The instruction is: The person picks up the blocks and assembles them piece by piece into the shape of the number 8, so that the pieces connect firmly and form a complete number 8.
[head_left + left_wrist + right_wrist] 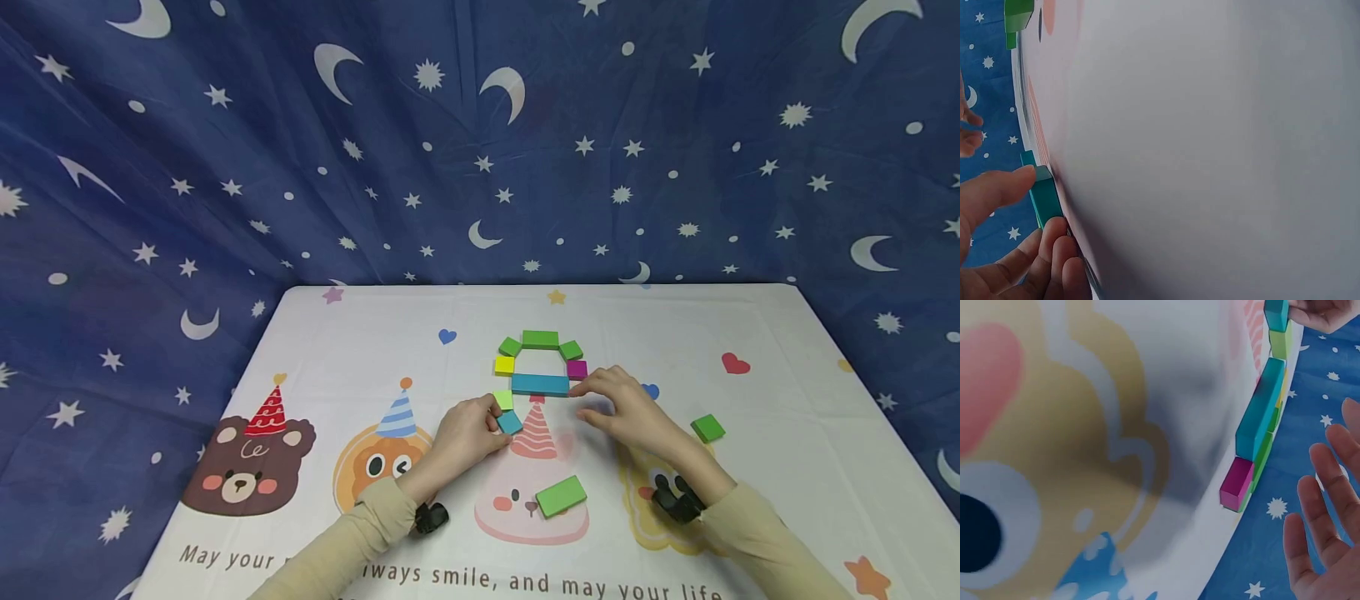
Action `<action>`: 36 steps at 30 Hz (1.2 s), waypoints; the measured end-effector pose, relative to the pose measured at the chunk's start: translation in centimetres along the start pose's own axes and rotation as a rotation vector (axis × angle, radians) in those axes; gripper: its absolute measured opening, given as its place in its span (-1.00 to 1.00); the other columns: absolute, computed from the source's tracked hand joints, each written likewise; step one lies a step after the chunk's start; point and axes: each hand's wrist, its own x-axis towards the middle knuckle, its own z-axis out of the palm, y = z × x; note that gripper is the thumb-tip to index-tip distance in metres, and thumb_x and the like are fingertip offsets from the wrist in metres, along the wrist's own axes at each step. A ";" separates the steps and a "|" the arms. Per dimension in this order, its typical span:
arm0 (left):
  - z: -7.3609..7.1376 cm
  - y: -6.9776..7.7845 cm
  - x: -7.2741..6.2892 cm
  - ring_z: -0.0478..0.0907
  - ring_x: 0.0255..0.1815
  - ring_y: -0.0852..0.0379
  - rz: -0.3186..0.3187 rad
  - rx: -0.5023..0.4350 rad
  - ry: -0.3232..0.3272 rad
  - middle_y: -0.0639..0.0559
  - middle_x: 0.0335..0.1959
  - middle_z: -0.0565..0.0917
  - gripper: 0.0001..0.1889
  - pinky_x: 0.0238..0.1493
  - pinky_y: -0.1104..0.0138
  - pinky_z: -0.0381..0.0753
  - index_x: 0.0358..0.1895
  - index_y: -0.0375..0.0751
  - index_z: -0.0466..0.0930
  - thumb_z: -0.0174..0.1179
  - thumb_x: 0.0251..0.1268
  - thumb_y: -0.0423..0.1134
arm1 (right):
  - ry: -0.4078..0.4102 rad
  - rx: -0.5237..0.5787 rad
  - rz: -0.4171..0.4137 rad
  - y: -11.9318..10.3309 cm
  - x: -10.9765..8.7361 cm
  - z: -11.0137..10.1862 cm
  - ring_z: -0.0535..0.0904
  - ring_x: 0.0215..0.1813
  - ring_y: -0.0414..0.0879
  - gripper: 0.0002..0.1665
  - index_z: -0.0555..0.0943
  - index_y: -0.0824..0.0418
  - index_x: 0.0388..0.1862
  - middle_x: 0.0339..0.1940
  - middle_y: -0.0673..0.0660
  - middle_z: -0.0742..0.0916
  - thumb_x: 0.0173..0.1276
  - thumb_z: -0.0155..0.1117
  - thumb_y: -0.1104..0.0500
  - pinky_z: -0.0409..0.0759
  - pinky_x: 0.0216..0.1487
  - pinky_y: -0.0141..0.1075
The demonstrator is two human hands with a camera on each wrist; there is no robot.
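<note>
Between thumb and fingers, my left hand point(467, 435) pinches a small blue block point(510, 422), which sits just below a light green block point(502, 400). The left wrist view shows the same blue block point(1046, 195) from the side. My right hand point(626, 408) hovers with loose fingers by the right end of a long blue block point(540, 385); whether a fingertip touches it I cannot tell. In the right wrist view its fingers point(1313, 469) hold nothing. Above the long block, a yellow block point(505, 366), a magenta block point(577, 370) and several green blocks point(540, 340) form an arch.
A loose green block point(561, 497) lies on the printed pink animal, nearer the front. Another green block point(707, 428) lies right of the right forearm. The white printed tablecloth point(375, 333) ends at a blue star-patterned curtain point(480, 167) behind.
</note>
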 end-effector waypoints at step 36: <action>0.0 -0.2 0.0 0.38 -0.57 0.28 -0.004 -0.017 -0.011 0.12 -0.58 0.56 -0.75 -0.47 0.47 0.34 -0.32 -0.21 0.58 0.44 -0.02 -0.22 | -0.167 0.084 0.021 -1.4 -5.7 2.2 0.51 0.06 -0.26 -0.61 0.64 -0.08 -0.01 -0.05 -0.26 0.64 0.14 0.45 0.10 0.49 0.14 -0.12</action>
